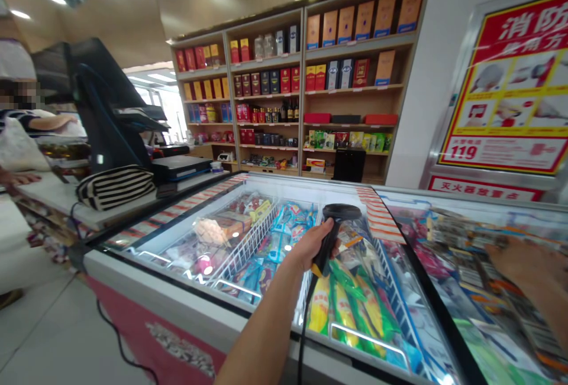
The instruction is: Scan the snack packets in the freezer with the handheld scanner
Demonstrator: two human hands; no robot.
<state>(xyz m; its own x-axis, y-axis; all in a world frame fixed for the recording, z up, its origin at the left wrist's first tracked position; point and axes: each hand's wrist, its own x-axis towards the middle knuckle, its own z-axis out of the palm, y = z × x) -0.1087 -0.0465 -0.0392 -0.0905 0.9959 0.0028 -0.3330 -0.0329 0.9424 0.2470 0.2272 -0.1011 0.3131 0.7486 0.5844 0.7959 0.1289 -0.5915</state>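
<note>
My left hand is closed around the grip of a black barcode scanner with a yellow-orange patch low on the handle. Its cord hangs down past the freezer's front edge. The scanner is held above the chest freezer's glass, over packs of corn-shaped ice cream in yellow and green wrappers. Far to the right, my right hand is over dark, striped ice cream packets in the other freezer section. Motion blur smears its fingers, so their grip is unclear.
Blue-wrapped ice creams lie in the freezer's wire baskets. At left, a counter carries a checkout monitor and a striped pouch. Beyond it stands another person. Shelves of boxed goods line the back; a fire-safety sign hangs right.
</note>
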